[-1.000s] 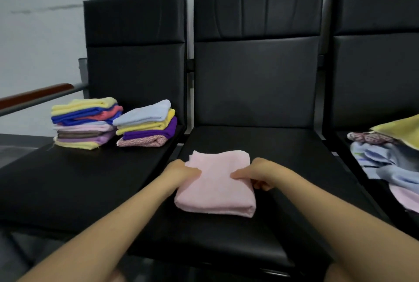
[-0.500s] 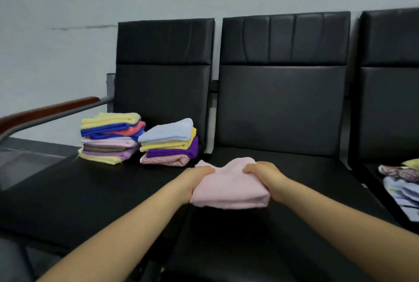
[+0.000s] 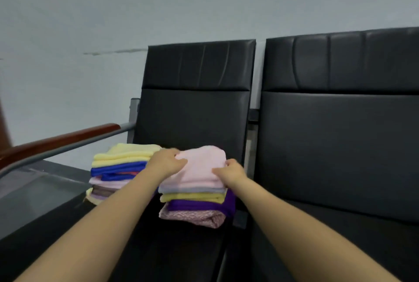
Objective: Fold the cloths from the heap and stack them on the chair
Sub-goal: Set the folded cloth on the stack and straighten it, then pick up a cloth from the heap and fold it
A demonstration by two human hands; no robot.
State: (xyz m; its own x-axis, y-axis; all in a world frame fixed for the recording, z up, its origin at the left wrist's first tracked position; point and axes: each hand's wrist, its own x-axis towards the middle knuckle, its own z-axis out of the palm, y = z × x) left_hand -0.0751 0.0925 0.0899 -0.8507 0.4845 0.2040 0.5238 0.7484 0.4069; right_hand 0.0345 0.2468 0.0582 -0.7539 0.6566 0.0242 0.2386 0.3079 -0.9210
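Observation:
A folded pink cloth (image 3: 199, 168) lies on top of the right-hand stack of folded cloths (image 3: 195, 204) on the left black chair (image 3: 195, 109). My left hand (image 3: 166, 162) grips the pink cloth's left edge and my right hand (image 3: 231, 171) grips its right edge. Under it show light blue, yellow, purple and patterned pink layers. A second stack (image 3: 118, 168), yellow on top with blue and pale layers, stands just to the left, partly hidden by my left forearm. The heap is out of view.
A wooden armrest on a grey metal bar (image 3: 68, 140) runs along the left of the chair. A second black chair (image 3: 340, 136) stands to the right. A grey wall is behind, and a dark glassy surface (image 3: 34, 193) lies at the lower left.
Both hands carried the folded pink cloth from the middle chair's seat leftward and up onto the right-hand stack. The view swung left, so the heap on the right chair left the frame.

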